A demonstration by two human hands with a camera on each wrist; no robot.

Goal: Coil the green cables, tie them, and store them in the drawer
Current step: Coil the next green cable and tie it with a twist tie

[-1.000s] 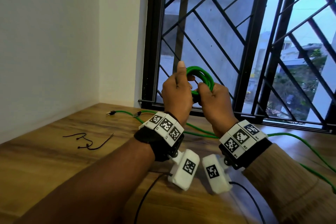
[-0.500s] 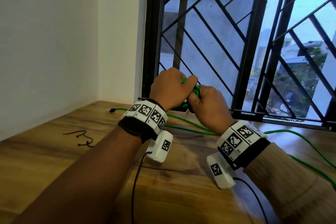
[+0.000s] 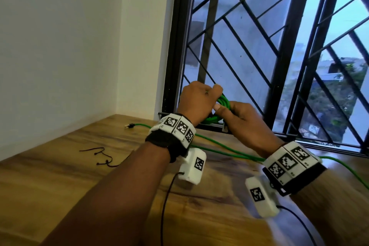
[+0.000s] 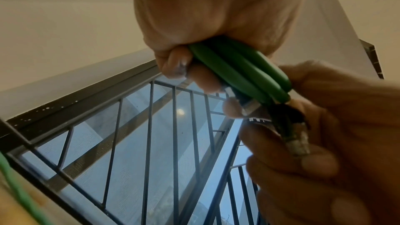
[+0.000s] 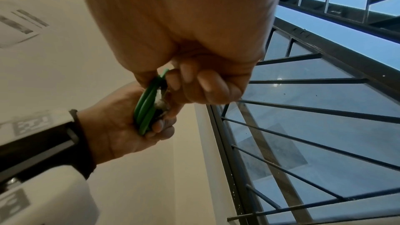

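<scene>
Wooden worktop runs up to a barred window; above its far edge I hold the coiled green cable. My left hand is clenched round the bundled loops, my right hand pinches them by the plug. Loose green cable trails across the worktop, and a thin black tie lies near the left edge

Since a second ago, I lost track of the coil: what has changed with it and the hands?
Both hands carried the green cable coil down from chest height toward the wooden table. The left hand, whose thumb stood straight up, has curled over the strands; the right hand keeps its grip. The loose green cable and the black ties lie as before.
</scene>
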